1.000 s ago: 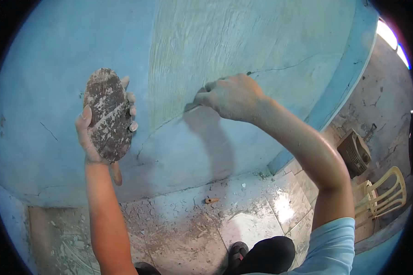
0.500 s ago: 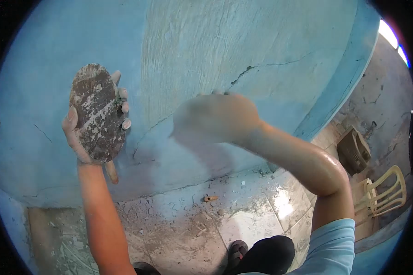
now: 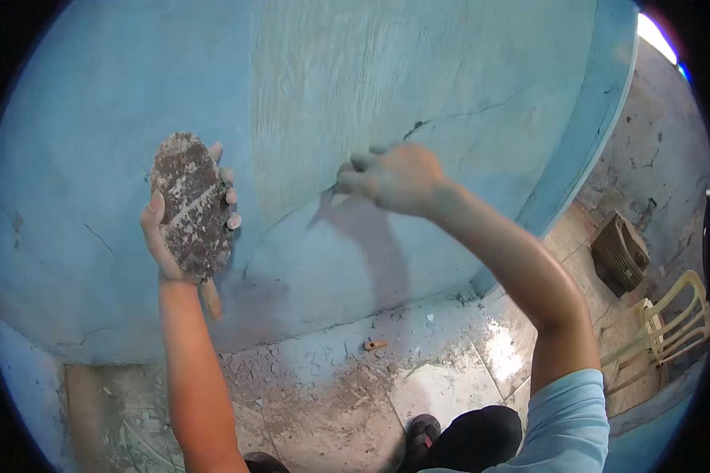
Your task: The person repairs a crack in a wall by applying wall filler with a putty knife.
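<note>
My left hand point(image 3: 159, 229) is closed round a dark oval slab point(image 3: 193, 209) spattered with white, thumb at its left edge and fingertips showing along the right. A wooden handle-like piece point(image 3: 211, 299) sticks out below this hand. At the crack point(image 3: 296, 211) in the blue wall, my right hand point(image 3: 394, 177) is closed, its fingers curled towards the surface. Something small and dark shows by its fingertips, but I cannot tell what it is. A shadow with a pointed end falls on the wall below that hand.
The blue wall point(image 3: 118, 94) has a paler, streaked patch point(image 3: 323, 94). Debris and a small orange-brown piece point(image 3: 375, 345) lie on the tiled floor point(image 3: 323, 418). To the right are a brown ridged container point(image 3: 619, 254) and a cream plastic chair point(image 3: 681, 319). My feet stand near the wall.
My right hand was blurred and is now sharper, with curled fingers at the crack. The left hand and slab appear further right and slightly lower; the whole view has shifted a little.
</note>
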A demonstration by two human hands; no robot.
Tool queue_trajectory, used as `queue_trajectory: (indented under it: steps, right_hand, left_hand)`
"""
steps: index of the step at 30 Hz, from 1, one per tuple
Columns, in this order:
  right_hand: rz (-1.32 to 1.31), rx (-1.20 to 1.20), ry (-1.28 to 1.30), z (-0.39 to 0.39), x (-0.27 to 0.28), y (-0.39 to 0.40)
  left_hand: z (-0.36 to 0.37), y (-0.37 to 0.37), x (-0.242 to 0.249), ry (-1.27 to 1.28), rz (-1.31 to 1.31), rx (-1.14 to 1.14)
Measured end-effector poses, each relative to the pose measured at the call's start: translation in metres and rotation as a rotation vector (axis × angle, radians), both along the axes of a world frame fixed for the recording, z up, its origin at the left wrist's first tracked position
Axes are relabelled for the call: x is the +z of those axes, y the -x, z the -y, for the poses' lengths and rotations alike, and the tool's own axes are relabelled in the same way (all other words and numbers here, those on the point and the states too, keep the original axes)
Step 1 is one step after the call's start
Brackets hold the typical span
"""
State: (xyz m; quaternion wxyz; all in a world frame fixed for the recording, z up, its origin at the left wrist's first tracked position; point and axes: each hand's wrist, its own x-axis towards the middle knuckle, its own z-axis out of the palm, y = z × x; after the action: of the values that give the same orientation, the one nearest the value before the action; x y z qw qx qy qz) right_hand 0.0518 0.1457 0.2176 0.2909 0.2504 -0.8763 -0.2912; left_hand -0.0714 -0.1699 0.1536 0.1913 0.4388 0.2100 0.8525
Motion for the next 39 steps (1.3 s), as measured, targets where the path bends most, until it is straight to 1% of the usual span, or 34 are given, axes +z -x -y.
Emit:
queue_trajectory:
  steps: [1,2,5,6,8,10,11,13,14,17,20,22,23,24,27,30,32,33,34,36,39]
  right_hand:
    - [-0.071,-0.027,-0.071,0.014,-0.013,-0.007]
    - [-0.424,-0.093,-0.29,0.026,-0.055,-0.004]
    - [-0.368,-0.237,-0.193,0.059,-0.056,-0.013]
    - [-0.316,-0.208,-0.111,0.054,-0.051,-0.013]
    - [-0.184,-0.037,0.204,0.011,-0.043,-0.01]
    - [-0.047,0.023,0.546,-0.005,-0.039,-0.007]
    - [-0.172,-0.019,0.329,-0.005,-0.05,-0.01]
    - [-0.422,-0.086,-0.111,0.03,-0.057,-0.015]
    - [-0.342,-0.156,-0.198,0.046,-0.052,-0.014]
    - [-0.107,-0.127,-0.189,0.041,-0.02,-0.002]
    - [0.1,-0.197,0.592,0.0,-0.009,-0.003]
    - [-0.256,-0.044,0.161,0.001,-0.052,-0.01]
    - [-0.432,0.043,-0.064,0.004,-0.065,-0.011]
    - [-0.397,-0.021,-0.043,0.013,-0.057,-0.018]
    - [-0.222,0.091,0.871,0.013,-0.074,-0.007]
    - [0.037,-0.139,1.869,0.042,-0.106,-0.007]
    - [0.036,0.039,1.998,0.046,-0.125,0.004]
    - [0.056,0.083,2.099,0.051,-0.126,0.002]
    - [0.072,0.128,2.202,0.061,-0.117,-0.003]
    - [0.14,0.129,2.485,0.078,-0.095,-0.017]
    - [0.129,0.18,2.577,0.092,-0.087,-0.02]
  left_hand:
    - [0.0,0.001,0.001,-0.002,-0.008,0.022]
    - [0.0,0.003,0.0,-0.019,-0.001,0.004]
    - [-0.001,0.006,-0.001,-0.026,0.008,-0.045]
    - [0.0,0.007,-0.001,-0.02,0.006,-0.044]
    - [0.002,0.005,-0.002,-0.017,0.019,-0.048]
    - [0.0,0.002,-0.001,-0.03,0.039,-0.064]
    - [-0.001,0.002,-0.001,-0.029,0.033,-0.068]
    - [-0.001,0.003,-0.001,-0.035,0.014,-0.059]
    - [-0.001,0.003,0.0,-0.03,0.013,-0.054]
    - [0.001,0.005,-0.002,-0.019,-0.002,-0.053]
    - [-0.001,-0.002,0.001,-0.036,0.029,-0.076]
    - [0.0,0.003,-0.003,-0.036,0.022,-0.099]
    - [0.0,0.007,-0.004,-0.042,0.014,-0.101]
    - [0.0,0.008,-0.003,-0.043,0.009,-0.11]
    - [0.002,0.007,-0.003,-0.027,0.02,-0.11]
    - [0.0,0.009,-0.005,-0.048,0.007,-0.139]
    - [0.001,0.007,-0.002,-0.022,0.003,-0.111]
    - [0.002,0.006,-0.001,-0.005,0.005,-0.095]
    - [0.002,0.005,-0.002,-0.001,0.012,-0.091]
    - [0.002,0.006,-0.002,0.014,0.028,-0.086]
    - [0.004,0.007,0.0,0.047,0.006,-0.075]
